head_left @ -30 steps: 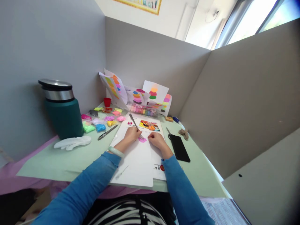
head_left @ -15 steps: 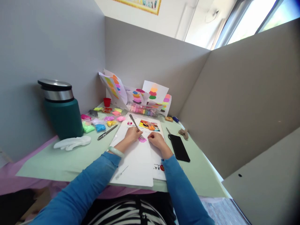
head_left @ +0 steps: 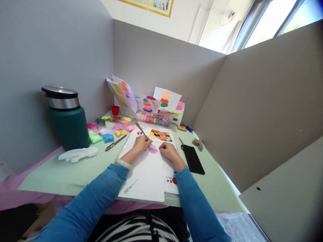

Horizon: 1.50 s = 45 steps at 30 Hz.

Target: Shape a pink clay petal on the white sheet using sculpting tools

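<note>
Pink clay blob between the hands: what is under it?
The pink clay lies flat on the white sheet, between the left hand, which holds a metal tool, and the right hand. Whatever is printed under the clay is covered.

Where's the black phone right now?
The black phone lies flat on the green mat in the head view, just right of the white sheet and of the right hand.

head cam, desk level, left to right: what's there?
Green flask → white glove → black pen → left hand holding a metal tool → pink clay patch → right hand → black phone.
</note>
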{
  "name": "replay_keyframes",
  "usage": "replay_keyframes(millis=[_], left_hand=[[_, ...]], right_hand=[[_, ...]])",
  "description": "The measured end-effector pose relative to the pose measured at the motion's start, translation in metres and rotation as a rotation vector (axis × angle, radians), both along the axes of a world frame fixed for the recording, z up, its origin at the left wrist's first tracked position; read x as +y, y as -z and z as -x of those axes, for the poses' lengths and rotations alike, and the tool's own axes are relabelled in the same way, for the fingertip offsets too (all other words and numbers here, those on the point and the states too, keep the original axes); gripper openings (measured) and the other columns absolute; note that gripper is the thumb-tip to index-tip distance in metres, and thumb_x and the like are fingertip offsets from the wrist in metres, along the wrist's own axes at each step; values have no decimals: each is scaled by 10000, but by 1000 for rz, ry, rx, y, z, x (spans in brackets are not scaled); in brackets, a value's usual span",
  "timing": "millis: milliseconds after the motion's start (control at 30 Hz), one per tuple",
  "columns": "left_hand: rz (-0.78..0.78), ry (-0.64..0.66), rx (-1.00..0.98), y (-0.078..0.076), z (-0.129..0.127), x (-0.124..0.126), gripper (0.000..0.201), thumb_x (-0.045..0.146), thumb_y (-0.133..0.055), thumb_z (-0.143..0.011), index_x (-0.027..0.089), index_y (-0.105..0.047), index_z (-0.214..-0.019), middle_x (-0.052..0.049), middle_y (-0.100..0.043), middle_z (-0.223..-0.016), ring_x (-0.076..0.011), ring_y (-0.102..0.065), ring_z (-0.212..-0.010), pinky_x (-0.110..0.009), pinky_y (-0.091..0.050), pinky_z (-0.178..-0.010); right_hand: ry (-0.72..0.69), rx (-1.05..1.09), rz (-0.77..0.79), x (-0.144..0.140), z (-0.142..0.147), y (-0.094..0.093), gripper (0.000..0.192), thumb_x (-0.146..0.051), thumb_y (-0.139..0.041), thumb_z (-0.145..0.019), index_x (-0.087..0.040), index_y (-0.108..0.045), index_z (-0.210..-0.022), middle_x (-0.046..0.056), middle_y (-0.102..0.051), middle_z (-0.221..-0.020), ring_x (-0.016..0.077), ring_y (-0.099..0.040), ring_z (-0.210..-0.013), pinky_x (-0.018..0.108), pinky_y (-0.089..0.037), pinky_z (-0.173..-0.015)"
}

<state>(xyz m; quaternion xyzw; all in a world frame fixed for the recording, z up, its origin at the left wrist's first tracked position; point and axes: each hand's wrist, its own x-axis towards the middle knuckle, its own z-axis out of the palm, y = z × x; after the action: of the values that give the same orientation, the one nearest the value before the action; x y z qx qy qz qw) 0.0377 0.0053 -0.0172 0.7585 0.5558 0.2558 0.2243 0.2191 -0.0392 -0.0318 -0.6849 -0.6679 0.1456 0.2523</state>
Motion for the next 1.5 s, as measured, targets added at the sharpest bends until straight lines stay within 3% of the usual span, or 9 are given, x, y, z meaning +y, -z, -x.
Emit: replay_keyframes(millis=[133,333,633,1000,1233,1333,1500], left_hand=[[-24,12,26,1,-7,-3,289,351,-522,-801,151,-715,-721,-66,-678,-602,-205,-650,-743,-244,-426,-670],[-47,-81,55,5,-1,5,264,317,-524,-786,150,-727,-759,-96,-719,-747,-222,-658,-792,-254,-434,-673],[15,-11,-28,-2,-7,-4,292,351,-544,-802,150,-745,-867,-52,-688,-607,-193,-657,-710,-241,-447,-692],[-10,-140,93,-3,6,3,245,277,-518,-787,145,-724,-772,-85,-695,-663,-203,-655,-762,-243,-438,-682],[-5,8,9,-3,-1,-3,314,355,-504,-818,151,-723,-723,-53,-671,-576,-180,-644,-677,-225,-434,-646],[-25,31,49,-1,-4,-6,294,347,-518,-807,153,-729,-740,-67,-697,-636,-191,-652,-731,-229,-431,-657],[-59,-75,108,2,2,3,269,323,-522,-801,152,-728,-773,-98,-731,-823,-204,-658,-830,-234,-436,-692]], right_hand=[[-4,4,-5,0,-1,1,158,-163,-545,-708,-200,-676,-788,10,-697,-840,151,-591,-775,230,-395,-663],[5,4,3,0,0,0,165,-157,-542,-701,-197,-678,-787,14,-697,-837,153,-591,-771,229,-393,-656],[4,7,4,1,0,1,161,-159,-542,-699,-200,-675,-781,13,-697,-845,152,-587,-767,229,-392,-650],[9,1,12,0,1,-1,174,-153,-544,-700,-204,-681,-794,17,-694,-853,156,-589,-781,231,-399,-666],[-2,5,3,-1,1,-1,166,-155,-542,-701,-204,-676,-787,12,-695,-848,152,-588,-778,227,-397,-662],[-1,3,6,-1,1,-1,169,-157,-540,-704,-203,-676,-794,12,-695,-849,149,-588,-778,226,-397,-665],[8,-10,11,-1,1,-1,167,-157,-543,-707,-203,-677,-795,11,-695,-848,150,-591,-779,224,-398,-661]])
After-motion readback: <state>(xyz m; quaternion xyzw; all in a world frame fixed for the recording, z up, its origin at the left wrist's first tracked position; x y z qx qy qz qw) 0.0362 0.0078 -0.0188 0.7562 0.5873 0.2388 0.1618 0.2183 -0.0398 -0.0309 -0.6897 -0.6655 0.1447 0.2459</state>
